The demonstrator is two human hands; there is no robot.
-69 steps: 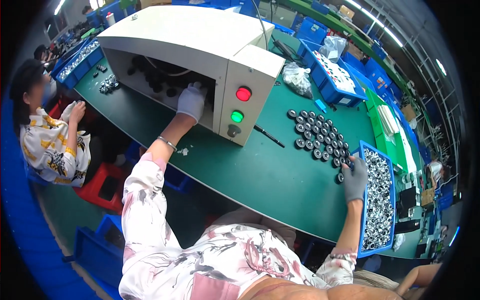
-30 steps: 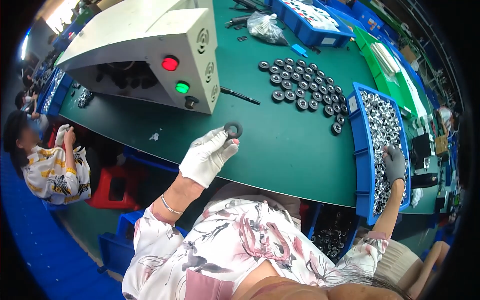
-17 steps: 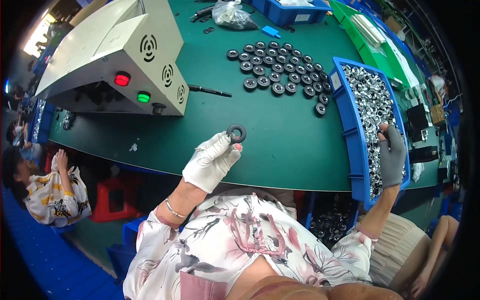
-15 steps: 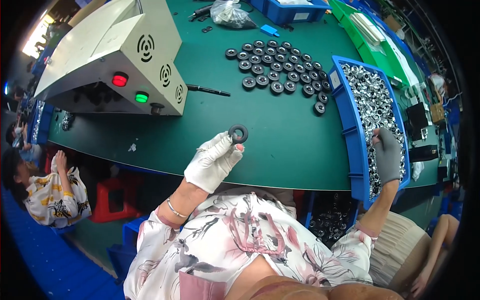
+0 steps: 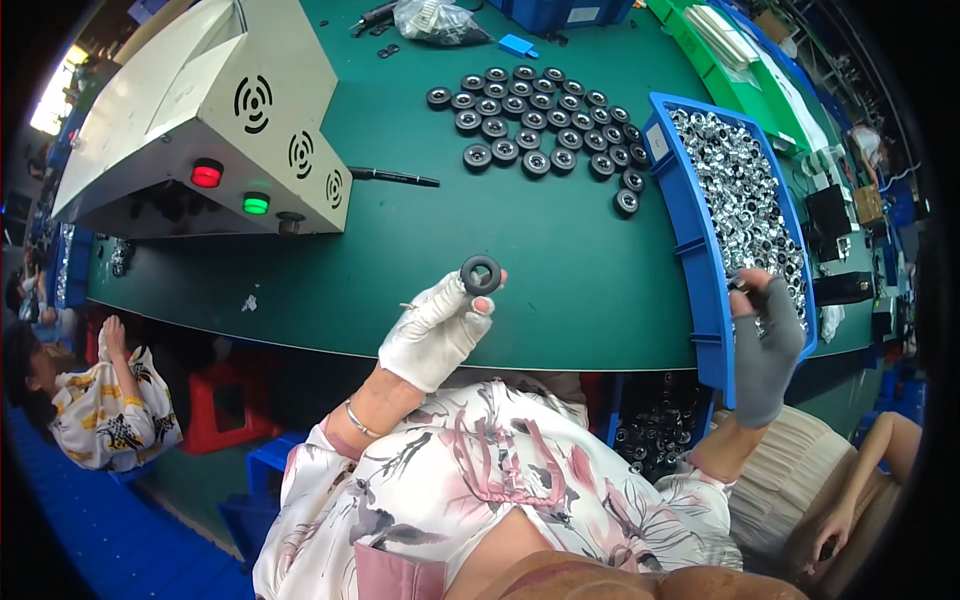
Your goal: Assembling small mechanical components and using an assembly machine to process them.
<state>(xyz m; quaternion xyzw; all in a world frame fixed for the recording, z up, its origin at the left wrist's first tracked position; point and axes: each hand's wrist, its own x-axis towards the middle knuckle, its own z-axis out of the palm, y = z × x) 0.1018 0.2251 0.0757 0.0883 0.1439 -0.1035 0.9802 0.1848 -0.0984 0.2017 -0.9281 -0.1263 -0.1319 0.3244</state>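
Note:
My left hand (image 5: 437,330), in a white glove with bare fingertips, pinches a black ring (image 5: 481,275) above the green table. The ring's middle is open, and green shows through it. My right hand (image 5: 768,345), in a grey glove with bare fingertips, is over the near end of a blue bin (image 5: 690,248) full of small shiny metal parts (image 5: 742,180). Its thumb and finger are closed on a small metal part (image 5: 738,284), whose exact shape is too small to tell. Beyond my hands, several black wheels (image 5: 536,163) with metal centres lie grouped on the table.
At the left stands a cream machine (image 5: 290,90) with red and green lit buttons; a black pen-like rod (image 5: 395,177) juts from beside it. A green tray (image 5: 740,80) lies beyond the bin. Below the table edge is a container of dark parts (image 5: 655,430). People sit on both sides.
My right hand has lifted back from among the metal parts toward me, its fingers now pinched together. My left hand still holds the ring, turned more face-on. The whole view has shifted slightly.

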